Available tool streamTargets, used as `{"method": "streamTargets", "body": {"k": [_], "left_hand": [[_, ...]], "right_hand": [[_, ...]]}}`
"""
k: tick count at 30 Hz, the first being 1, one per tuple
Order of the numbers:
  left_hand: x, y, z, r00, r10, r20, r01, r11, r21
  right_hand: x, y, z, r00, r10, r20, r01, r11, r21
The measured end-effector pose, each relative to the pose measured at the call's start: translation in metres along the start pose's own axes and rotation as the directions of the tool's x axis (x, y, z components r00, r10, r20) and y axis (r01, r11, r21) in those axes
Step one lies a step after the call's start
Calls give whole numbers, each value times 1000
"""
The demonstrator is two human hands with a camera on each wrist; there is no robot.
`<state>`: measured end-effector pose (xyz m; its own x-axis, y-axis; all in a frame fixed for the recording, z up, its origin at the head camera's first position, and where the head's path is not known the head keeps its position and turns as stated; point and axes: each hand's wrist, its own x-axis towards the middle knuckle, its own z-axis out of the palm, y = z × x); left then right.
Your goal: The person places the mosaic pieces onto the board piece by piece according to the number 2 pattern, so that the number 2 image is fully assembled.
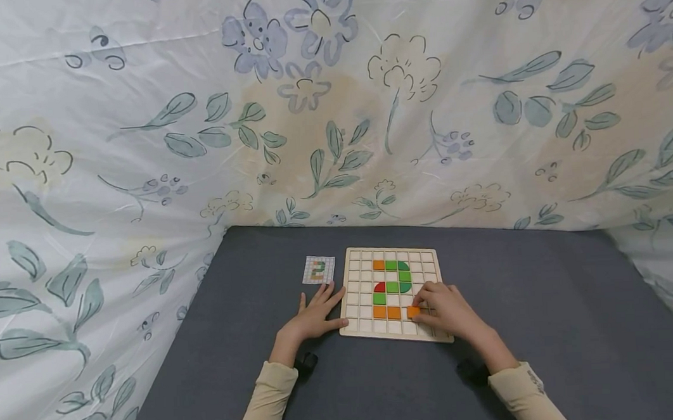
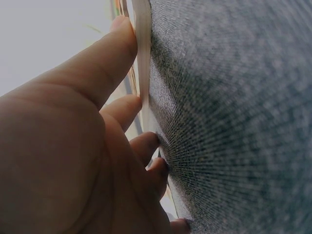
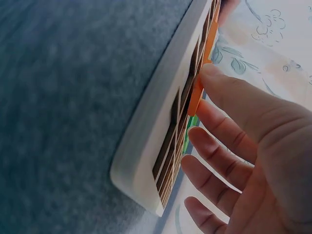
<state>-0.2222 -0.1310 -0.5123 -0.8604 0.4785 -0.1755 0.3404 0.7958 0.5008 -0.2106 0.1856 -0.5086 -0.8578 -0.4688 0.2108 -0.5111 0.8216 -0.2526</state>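
Observation:
A square wooden grid board [image 1: 361, 325] lies on the dark cloth, holding orange, green and red tiles. Between thumb and index finger, my right hand [image 1: 447, 309] pinches an orange square tile [image 1: 413, 312] over the lower right cells. That orange tile [image 3: 196, 95] appears slightly tilted at the board's surface in the right wrist view. My left hand [image 1: 312, 316] has its fingers spread along the board's left side, with the thumb at its lower left edge. In the left wrist view, the thumb and index finger touch the pale board edge [image 2: 143, 58].
A small pattern card [image 1: 319, 270] with a coloured figure lies left of the board, just beyond the left fingertips. Dark grey cloth [image 1: 547, 313] covers the table. A floral curtain [image 1: 323, 172] hangs behind its far edge.

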Motion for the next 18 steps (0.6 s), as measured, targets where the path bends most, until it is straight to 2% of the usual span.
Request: {"method": "streamTargets", "body": {"k": [10,18], "left_hand": [[0,1,-1,1000,3,1,-3,1000,7],[-1,1,-1,1000,1,2,-1,1000,5]], "right_hand": [[3,-4,6,1000,-14,-16,14,1000,-1],[4,-8,6,1000,8,1,-8,1000,-1]]}}
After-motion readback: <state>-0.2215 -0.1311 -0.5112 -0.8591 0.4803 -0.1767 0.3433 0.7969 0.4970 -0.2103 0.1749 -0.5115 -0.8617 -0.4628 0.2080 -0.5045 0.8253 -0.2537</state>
